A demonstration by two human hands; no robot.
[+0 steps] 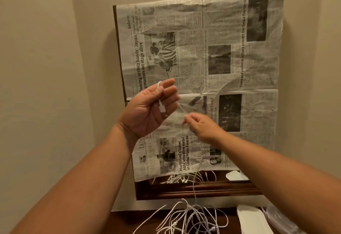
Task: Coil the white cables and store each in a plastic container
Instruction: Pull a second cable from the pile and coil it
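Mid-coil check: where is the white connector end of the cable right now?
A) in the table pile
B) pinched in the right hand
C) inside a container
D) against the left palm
D: the connector lies against the palm of the left hand; the right hand pinches the cable further along.

Creased newspaper (203, 64), polished wood frame (184, 191), plastic container (251, 219)

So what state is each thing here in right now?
cable: held between both hands, mostly uncoiled.
left hand: raised, thumb pinning the cable's plug end.
right hand: pinching the cable.
cable pile: loose, tangled.
containers: lying flat, partly out of view.
newspaper: spread out, creased.
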